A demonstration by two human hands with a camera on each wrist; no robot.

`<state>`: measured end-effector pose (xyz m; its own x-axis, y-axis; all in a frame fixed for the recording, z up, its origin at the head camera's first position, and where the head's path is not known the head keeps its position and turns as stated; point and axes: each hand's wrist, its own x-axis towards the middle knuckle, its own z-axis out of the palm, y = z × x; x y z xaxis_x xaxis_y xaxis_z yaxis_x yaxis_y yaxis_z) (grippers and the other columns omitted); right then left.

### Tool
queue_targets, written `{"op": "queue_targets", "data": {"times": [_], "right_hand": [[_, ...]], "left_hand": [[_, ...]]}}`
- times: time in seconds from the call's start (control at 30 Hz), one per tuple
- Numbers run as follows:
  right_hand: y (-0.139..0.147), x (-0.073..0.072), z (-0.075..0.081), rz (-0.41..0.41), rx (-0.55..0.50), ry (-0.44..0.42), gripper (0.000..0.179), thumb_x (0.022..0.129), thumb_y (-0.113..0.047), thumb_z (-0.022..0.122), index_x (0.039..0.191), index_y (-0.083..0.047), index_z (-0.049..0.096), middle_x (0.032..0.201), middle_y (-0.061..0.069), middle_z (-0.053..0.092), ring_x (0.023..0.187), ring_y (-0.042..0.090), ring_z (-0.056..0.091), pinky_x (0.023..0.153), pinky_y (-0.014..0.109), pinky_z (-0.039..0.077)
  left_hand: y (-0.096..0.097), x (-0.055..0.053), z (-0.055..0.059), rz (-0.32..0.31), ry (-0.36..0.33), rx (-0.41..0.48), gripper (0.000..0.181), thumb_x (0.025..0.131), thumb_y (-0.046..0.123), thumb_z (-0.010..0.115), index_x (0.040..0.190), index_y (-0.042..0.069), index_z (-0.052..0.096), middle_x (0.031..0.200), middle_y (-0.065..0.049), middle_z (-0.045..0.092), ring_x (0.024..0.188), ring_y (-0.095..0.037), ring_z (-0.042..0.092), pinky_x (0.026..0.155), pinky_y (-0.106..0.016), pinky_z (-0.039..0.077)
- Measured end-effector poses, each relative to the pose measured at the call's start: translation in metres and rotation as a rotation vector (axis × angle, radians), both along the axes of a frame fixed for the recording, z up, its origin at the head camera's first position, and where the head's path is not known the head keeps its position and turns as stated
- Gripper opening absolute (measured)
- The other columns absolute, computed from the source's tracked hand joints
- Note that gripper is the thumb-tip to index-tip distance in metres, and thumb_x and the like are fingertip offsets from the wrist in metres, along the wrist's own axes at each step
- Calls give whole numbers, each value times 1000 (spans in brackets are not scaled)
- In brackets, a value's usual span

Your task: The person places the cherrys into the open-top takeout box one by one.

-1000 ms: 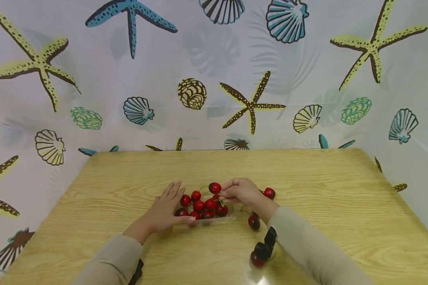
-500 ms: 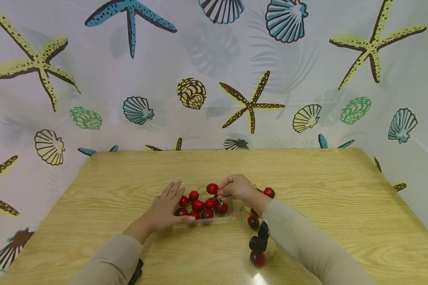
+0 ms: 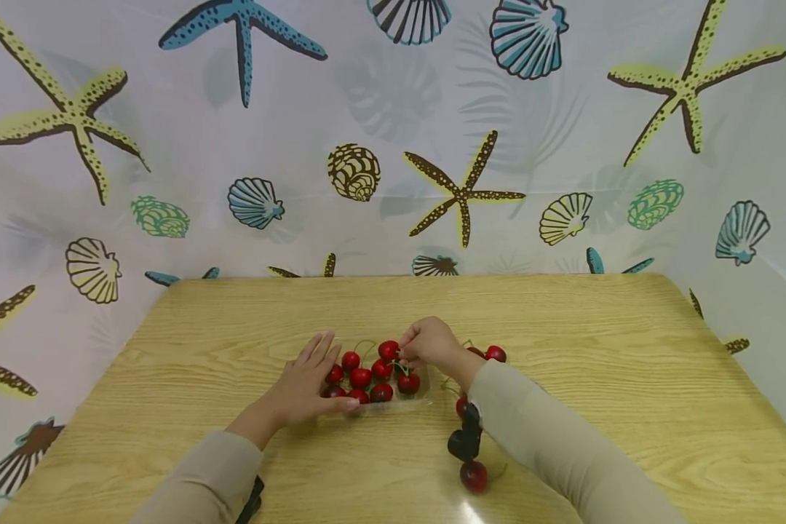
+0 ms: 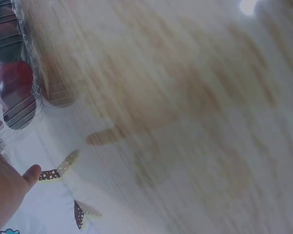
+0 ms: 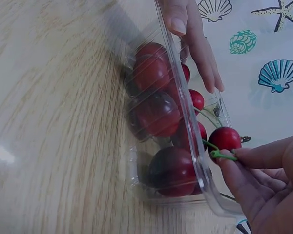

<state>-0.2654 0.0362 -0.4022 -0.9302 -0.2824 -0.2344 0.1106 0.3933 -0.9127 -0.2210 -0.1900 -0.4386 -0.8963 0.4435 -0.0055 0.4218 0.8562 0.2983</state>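
Note:
A clear plastic container (image 3: 424, 399) full of red cherries with green stems sits on the wooden table. My left hand (image 3: 304, 382) rests along its left end, fingers straight and spread, thumb along the near rim. Thumb and forefinger of my right hand (image 5: 268, 180) pinch the green stem (image 5: 224, 155) of a cherry at the container's right side. A red cherry (image 5: 224, 138) shows right by those fingertips, at rim height. Dark red cherries (image 5: 158, 113) press against the see-through wall in the right wrist view. The left wrist view catches only part of a hand (image 4: 7, 187) beside the container.
Several loose cherries lie right of the container, among them one cherry (image 3: 495, 354) behind my right wrist and another cherry (image 3: 474, 477) near the front, below the black wrist camera (image 3: 465, 437). A shell-and-starfish patterned cloth (image 3: 380, 94) surrounds the wooden table (image 3: 596, 320).
My right hand has moved a little left over the container, its fingers closer in. Cherries in the container have shifted slightly left. My left hand stays in place.

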Motion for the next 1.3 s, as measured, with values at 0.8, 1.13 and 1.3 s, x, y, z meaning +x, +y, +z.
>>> {"op": "queue_targets", "data": {"times": [0.8, 1.13, 1.3], "right_hand": [[-4, 3, 7, -76, 63, -4, 11, 81, 6, 51, 79, 12, 60, 68, 12, 59, 67, 28, 61, 61, 35, 50], [4, 2, 3, -60, 2, -33, 11, 82, 5, 51, 85, 12, 60, 74, 14, 61, 66, 25, 62, 63, 34, 49], [10, 4, 2, -26, -35, -33, 13, 82, 4, 53, 90, 12, 59, 78, 15, 62, 65, 22, 62, 64, 35, 49]], "left_hand": [[-1, 0, 0, 0, 3, -4, 97, 71, 68, 46, 138, 4, 18, 144, -10, -1, 129, -29, -3, 87, -64, 15], [0, 0, 0, -2, 0, 3, 97, 71, 67, 47, 138, 4, 18, 144, -10, 0, 129, -29, -3, 87, -64, 15], [0, 0, 1, -4, 0, 11, 97, 71, 67, 47, 138, 3, 19, 144, -10, 0, 129, -30, -2, 87, -64, 16]]}}
